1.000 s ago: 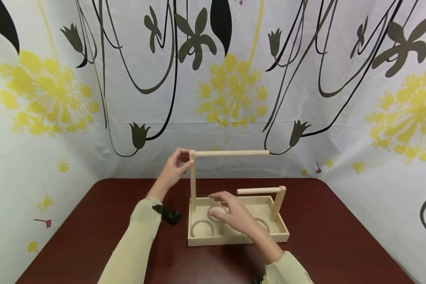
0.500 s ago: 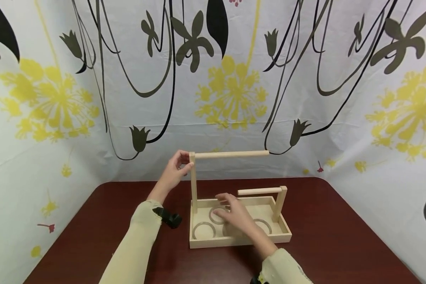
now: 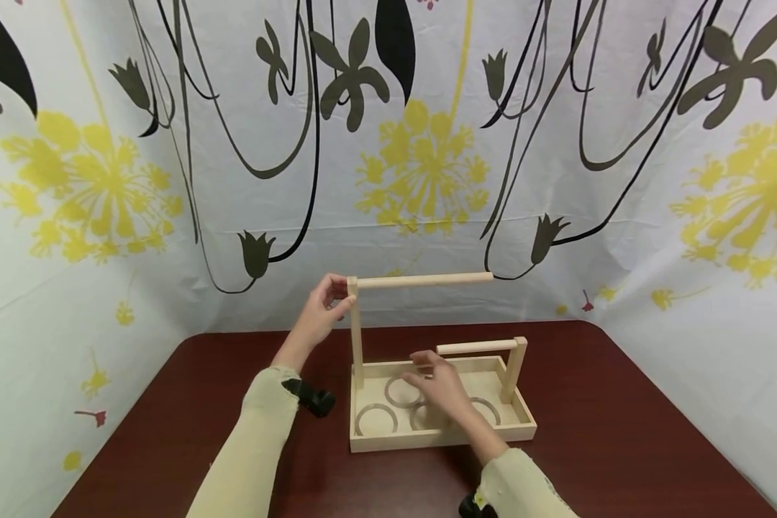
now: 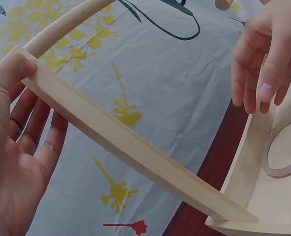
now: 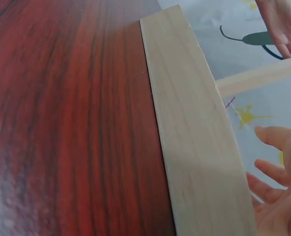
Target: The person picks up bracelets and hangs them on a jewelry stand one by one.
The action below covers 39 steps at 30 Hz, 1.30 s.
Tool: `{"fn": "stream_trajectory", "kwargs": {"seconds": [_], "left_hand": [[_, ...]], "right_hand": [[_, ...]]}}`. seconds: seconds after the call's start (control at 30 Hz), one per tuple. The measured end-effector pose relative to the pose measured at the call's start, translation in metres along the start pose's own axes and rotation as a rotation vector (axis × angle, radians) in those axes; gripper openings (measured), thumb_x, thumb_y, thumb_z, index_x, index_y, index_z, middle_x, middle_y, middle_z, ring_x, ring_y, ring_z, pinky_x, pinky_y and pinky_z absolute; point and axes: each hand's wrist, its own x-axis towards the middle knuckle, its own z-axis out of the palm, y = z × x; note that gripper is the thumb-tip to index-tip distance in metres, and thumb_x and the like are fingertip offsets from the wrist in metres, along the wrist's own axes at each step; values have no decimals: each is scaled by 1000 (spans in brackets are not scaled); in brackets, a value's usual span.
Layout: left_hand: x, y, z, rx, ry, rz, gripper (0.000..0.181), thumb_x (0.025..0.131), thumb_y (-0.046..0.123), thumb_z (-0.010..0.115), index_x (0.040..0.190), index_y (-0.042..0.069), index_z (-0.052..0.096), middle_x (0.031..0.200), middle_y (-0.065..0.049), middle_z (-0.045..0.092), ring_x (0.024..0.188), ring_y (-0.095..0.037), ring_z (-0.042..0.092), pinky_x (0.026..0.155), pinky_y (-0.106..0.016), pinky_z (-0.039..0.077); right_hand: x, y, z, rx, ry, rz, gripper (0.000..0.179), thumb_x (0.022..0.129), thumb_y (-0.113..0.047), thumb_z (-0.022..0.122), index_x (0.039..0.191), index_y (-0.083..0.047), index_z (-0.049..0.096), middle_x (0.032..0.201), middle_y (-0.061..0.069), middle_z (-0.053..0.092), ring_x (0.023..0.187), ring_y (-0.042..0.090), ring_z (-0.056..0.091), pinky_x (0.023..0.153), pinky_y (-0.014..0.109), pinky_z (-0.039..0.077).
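Note:
My left hand (image 3: 316, 316) pinches the top of the tall post (image 3: 357, 334), thumb in front and fingers behind, at the left end of a pale wooden tray (image 3: 440, 439). From that post a long rod (image 3: 427, 280) reaches right. Over the tray's middle, my right hand (image 3: 445, 385) hovers with loosely bent fingers and holds nothing. Several translucent rings lie flat inside, one ring (image 3: 376, 406) at the front left; the right hand partly covers others. The left wrist view shows a ring (image 4: 283, 173) below the right hand's fingers (image 4: 266, 91).
A shorter post (image 3: 513, 370) rises at the tray's right end, its short rod (image 3: 475, 347) pointing left near the right hand's fingertips. The tray stands on a dark red table (image 3: 589, 439). A flower-patterned cloth (image 3: 427, 244) hangs behind and at both sides.
My right hand has moved a little to the right over the tray, uncovering more of the rings at the left and middle. My left hand stays at the post's top.

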Motion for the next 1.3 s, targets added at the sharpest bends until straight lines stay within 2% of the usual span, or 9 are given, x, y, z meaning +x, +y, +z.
{"fn": "stream_trajectory", "kwargs": {"seconds": [0.23, 0.4, 0.57, 0.77, 0.87, 0.93, 1.17, 1.3], "left_hand": [[-3, -2, 1, 21, -10, -22, 26, 98, 4, 59, 122, -3, 51, 111, -19, 59, 90, -10, 56, 66, -25, 44], [0, 1, 0, 10, -15, -16, 25, 99, 4, 59, 121, -3, 50, 112, -20, 58, 90, -11, 55, 65, -24, 43], [1, 3, -2, 5, -15, -3, 26, 98, 3, 59, 121, -4, 50, 111, -21, 58, 89, -10, 55, 65, -23, 43], [-4, 0, -6, 17, -14, 3, 26, 97, 1, 59, 120, -6, 50, 111, -23, 58, 89, -9, 56, 64, -25, 44], [-3, 1, -7, 12, -7, 14, 26, 97, 1, 59, 120, -6, 50, 111, -25, 58, 88, -8, 55, 64, -24, 44], [-2, 3, -7, 8, -3, 25, 26, 97, 0, 59, 120, -6, 50, 111, -25, 58, 88, -8, 56, 64, -23, 44], [1, 1, -3, 22, 5, 15, 26, 98, 2, 59, 122, -4, 50, 112, -23, 58, 89, -11, 56, 65, -26, 45], [1, 1, -1, 18, -9, 4, 26, 99, 4, 58, 123, -3, 50, 112, -22, 58, 89, -11, 55, 65, -27, 46]], "right_hand": [[-5, 7, 7, 14, -24, 107, 46, 88, -22, 75, 124, 3, 60, 121, 21, 66, 114, 39, 64, 97, 48, 52], [-6, 5, 10, 10, -42, 113, 48, 88, -23, 75, 125, 2, 59, 122, 20, 66, 114, 38, 63, 97, 49, 51], [-7, -3, 12, -24, -101, 131, 55, 84, -23, 80, 127, 2, 57, 124, 21, 64, 114, 37, 61, 100, 51, 48], [-9, -10, 20, -227, -174, 74, 62, 71, -19, 89, 122, 2, 61, 112, 18, 65, 102, 31, 61, 93, 49, 51], [-6, -12, 23, -331, -172, 29, 66, 66, -19, 92, 121, 1, 62, 111, 17, 64, 99, 30, 60, 90, 48, 51], [-3, -13, 23, -363, -165, 23, 68, 64, -19, 92, 122, 0, 62, 112, 17, 63, 99, 32, 60, 90, 49, 51], [-1, -13, 20, -446, -154, 31, 70, 63, -16, 91, 125, -2, 62, 124, 22, 62, 117, 42, 56, 100, 55, 47], [-1, -12, 17, -513, -152, 14, 66, 65, -17, 91, 123, -3, 63, 121, 21, 63, 115, 41, 58, 97, 53, 50]]}}
